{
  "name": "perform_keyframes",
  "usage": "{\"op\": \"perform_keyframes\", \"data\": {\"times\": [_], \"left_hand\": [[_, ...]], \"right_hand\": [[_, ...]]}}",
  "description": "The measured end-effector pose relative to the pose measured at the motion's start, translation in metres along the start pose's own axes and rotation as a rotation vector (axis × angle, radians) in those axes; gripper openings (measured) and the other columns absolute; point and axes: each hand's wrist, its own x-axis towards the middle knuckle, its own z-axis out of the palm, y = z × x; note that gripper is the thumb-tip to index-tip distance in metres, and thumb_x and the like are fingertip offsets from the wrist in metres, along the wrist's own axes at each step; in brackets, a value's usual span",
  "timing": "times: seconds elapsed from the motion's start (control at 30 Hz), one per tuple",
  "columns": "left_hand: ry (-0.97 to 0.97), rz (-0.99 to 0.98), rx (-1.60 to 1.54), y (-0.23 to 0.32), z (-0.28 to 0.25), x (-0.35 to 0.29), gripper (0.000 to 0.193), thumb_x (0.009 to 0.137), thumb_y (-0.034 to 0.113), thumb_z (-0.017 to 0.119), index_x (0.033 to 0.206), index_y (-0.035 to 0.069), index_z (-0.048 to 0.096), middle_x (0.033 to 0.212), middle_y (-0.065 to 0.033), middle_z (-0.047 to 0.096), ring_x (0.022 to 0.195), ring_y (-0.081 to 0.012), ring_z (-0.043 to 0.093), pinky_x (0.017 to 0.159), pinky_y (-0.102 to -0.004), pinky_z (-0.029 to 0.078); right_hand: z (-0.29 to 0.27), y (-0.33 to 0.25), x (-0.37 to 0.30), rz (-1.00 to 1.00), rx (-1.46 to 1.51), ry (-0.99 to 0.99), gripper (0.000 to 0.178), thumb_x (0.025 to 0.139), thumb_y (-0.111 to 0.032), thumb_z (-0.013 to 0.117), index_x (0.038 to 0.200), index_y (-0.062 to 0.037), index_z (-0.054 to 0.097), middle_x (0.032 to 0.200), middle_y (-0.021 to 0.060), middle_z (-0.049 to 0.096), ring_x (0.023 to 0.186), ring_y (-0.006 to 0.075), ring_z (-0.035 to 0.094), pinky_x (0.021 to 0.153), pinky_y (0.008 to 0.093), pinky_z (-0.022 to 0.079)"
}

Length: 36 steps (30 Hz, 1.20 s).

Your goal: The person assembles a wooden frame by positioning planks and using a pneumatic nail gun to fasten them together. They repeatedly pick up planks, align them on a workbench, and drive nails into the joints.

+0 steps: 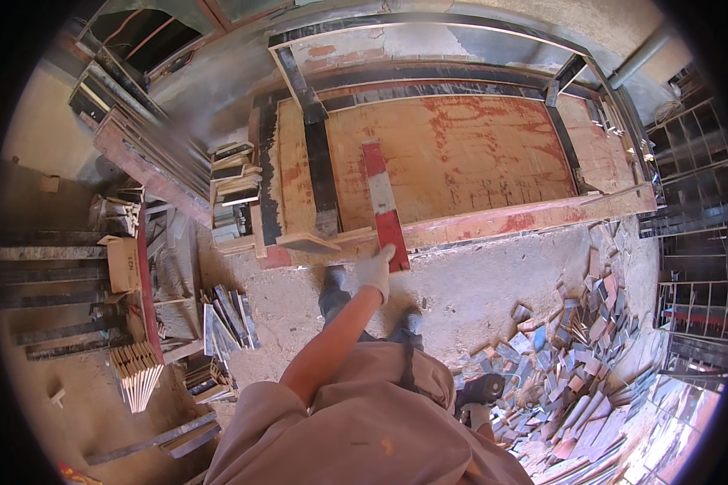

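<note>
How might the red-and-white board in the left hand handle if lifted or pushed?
The red-and-white board is probably stiff: it looks straight, with the left hand only at its near end. Lifted there, it may tip forward, since most of its length lies beyond the hand. It seems unlikely to roll, being flat.

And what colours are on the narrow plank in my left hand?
The narrow plank is red at both ends, whitish between; best in the head view.

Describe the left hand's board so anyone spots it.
Find the big wooden bench. A narrow board crosses its near edge, its near end in the gloved left hand. Unlike the black strip to its left, it is red at both ends, whitish between.
</note>
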Motion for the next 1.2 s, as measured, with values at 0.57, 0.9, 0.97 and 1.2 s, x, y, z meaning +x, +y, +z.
{"op": "perform_keyframes", "data": {"times": [0.57,0.9,0.97,1.2], "left_hand": [[-0.155,0.732,0.336,0.354,-0.208,0.317,0.057,0.093,0.015,0.073,0.143,-0.001,0.052,0.145,-0.0156,0.057,0.133,-0.0257,0.055,0.112,-0.037,0.044],[-0.667,0.676,0.177,0.37,-0.096,0.528,0.073,0.09,0.015,0.079,0.151,-0.001,0.043,0.149,-0.0137,0.053,0.138,-0.0233,0.049,0.115,-0.0354,0.039],[-0.476,0.76,0.115,0.35,-0.104,0.525,0.069,0.085,0.023,0.085,0.142,-0.001,0.054,0.138,-0.0123,0.061,0.13,-0.0237,0.056,0.11,-0.0346,0.044],[0.245,0.469,0.799,0.168,-0.238,0.388,0.031,0.092,0.04,0.066,0.092,0.009,0.072,0.084,-0.0137,0.069,0.084,-0.0353,0.068,0.078,-0.0476,0.052]], "right_hand": [[0.26,-0.291,-0.209,-0.275,0.159,0.054,0.014,0.079,-0.009,0.069,0.07,-0.0076,0.058,0.057,0.0036,0.05,0.043,0.02,0.051,0.043,0.037,0.045],[0.342,-0.478,-0.351,-0.65,-0.028,0.085,0.012,0.088,-0.011,0.065,0.08,-0.0023,0.066,0.06,0.0081,0.057,0.053,0.0187,0.059,0.052,0.032,0.048],[0.358,-0.507,-0.361,-0.727,-0.072,0.029,0.012,0.092,-0.009,0.063,0.084,-0.0013,0.068,0.061,0.0088,0.059,0.056,0.0183,0.061,0.054,0.031,0.048],[0.419,-0.537,-0.358,-0.677,-0.235,-0.045,0.022,0.086,-0.014,0.066,0.067,-0.0063,0.056,0.061,0.007,0.052,0.056,0.0188,0.054,0.055,0.0331,0.046]]}}
